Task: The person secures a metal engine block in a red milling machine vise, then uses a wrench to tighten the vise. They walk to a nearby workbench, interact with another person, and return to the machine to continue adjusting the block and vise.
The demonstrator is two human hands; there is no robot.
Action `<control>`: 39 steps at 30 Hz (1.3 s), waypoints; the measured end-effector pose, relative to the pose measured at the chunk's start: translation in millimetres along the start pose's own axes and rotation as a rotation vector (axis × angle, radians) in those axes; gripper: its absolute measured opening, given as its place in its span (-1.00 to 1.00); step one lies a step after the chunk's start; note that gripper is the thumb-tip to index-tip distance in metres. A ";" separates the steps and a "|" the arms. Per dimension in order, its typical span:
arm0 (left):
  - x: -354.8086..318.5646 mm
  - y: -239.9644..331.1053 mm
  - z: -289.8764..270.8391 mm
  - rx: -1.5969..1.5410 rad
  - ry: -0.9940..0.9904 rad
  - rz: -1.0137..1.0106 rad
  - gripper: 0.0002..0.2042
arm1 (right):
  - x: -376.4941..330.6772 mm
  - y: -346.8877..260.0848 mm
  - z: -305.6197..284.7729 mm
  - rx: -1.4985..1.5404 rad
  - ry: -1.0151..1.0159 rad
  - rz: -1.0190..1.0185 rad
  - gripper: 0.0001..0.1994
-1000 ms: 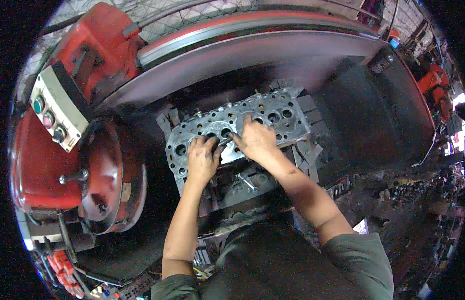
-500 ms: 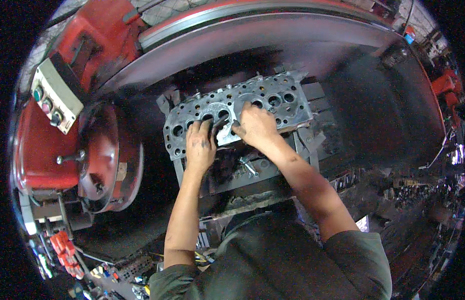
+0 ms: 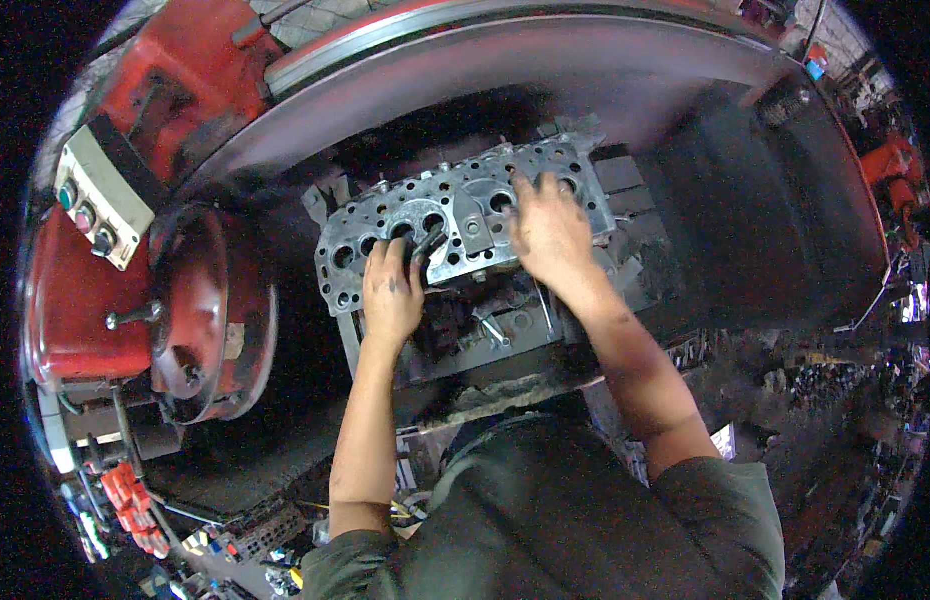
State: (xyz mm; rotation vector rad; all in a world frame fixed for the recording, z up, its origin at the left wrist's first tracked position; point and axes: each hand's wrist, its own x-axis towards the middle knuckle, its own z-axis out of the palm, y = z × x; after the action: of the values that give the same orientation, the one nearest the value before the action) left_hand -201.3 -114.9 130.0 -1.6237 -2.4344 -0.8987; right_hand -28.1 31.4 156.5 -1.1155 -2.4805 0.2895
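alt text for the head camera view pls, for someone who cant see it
Seen from above, a person's two bare hands rest on a grey metal cylinder head lying on a dark machine bed: the left hand at its near edge by a small dark tool, the right hand flat on its top. A red machine with a handwheel and a button control box stands to the left.

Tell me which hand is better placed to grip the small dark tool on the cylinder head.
Left, probably. The left hand rests on the cylinder head with its fingertips at the dark tool. The right hand lies flat farther right, beyond the bright plate.
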 end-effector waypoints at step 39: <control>-8.3 -20.8 39.4 0.196 0.072 0.131 -0.64 | -251.3 80.7 258.6 0.247 -0.562 0.890 -0.47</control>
State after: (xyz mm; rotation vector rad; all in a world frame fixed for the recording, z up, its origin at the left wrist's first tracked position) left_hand -206.0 -107.2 85.6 -1.6285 -2.2573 -0.6646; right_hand 62.3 -110.1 -172.7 -2.1823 -2.0749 1.2612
